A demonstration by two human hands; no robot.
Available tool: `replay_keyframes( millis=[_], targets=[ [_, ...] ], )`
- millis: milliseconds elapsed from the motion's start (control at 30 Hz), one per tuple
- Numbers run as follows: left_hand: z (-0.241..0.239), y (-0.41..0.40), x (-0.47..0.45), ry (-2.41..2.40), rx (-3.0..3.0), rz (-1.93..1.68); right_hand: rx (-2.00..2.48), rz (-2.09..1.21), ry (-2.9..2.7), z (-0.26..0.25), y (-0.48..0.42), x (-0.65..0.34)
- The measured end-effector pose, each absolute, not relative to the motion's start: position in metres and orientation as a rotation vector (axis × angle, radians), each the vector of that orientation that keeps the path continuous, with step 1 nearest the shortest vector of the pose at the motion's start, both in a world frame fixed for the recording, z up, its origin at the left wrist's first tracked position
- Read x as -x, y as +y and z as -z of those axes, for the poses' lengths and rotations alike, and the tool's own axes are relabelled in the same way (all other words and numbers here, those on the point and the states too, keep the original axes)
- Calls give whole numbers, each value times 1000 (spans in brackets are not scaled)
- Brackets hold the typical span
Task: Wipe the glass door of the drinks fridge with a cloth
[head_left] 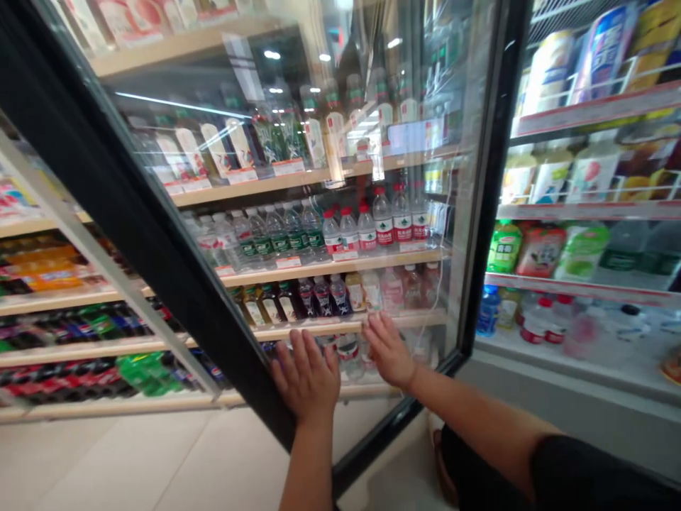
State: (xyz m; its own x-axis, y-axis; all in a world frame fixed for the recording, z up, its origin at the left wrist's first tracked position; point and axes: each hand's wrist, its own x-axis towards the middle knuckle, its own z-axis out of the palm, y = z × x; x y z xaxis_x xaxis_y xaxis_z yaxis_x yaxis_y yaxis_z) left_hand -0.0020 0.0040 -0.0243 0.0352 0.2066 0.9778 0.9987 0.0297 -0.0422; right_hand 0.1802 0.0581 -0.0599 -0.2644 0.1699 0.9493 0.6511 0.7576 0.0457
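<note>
The glass door [340,177] fills the middle of the frame, standing open at a slant, its black frame [482,177] running thick from the upper left down to the lower centre and again along the right side of the pane. The step in hand looks like work on this pane with both palms. The left hand [307,376], at lower centre, is spread flat with nothing grasped, its palm against the door beside the slanting frame edge. The right hand [389,351], just right of it, is also unclenched and holds nothing, fingers reaching out toward the glass; whether every fingertip touches cannot be told. Through the pane, in the middle of the view, red-capped water bottles [367,228] stand on a wooden shelf [340,264], with streaks of reflected light above them. At the right of the frame the cooler shelves [574,284] show drinks with no glass in front, and pale floor tiles [106,454] lie at lower left. In my judgement, the next move calls for open palms and even pressure from both arms, with the left fingers kept mindful of the frame edge and the pane's swing.
</note>
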Motion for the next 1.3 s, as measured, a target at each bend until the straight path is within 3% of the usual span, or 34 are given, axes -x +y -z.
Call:
replay_keyframes(
  millis=[100,300,500,667,867,1033,1167,1300],
  targets=[
    [26,6,4,-1351,1389,1112,684,568,-1980,87,46,-174],
    [29,8,4,-1354,1423,1225,673,562,-2053,44,42,-158],
    [26,5,4,-1317,1418,1177,538,616,-2128,67,39,-156],
    [21,-6,0,-1287,1483,1267,557,535,-2059,40,42,-146],
    [57,-23,-23,-981,1884,1212,670,475,-2124,54,44,-133],
    [73,-26,-32,-1063,1920,1206,513,429,-2191,41,35,-169],
    [79,-25,-44,-1257,1719,1088,802,583,-1929,26,64,-217],
    [62,-14,-44,-1162,1558,1067,874,829,-1760,42,108,-236]
  ],
)
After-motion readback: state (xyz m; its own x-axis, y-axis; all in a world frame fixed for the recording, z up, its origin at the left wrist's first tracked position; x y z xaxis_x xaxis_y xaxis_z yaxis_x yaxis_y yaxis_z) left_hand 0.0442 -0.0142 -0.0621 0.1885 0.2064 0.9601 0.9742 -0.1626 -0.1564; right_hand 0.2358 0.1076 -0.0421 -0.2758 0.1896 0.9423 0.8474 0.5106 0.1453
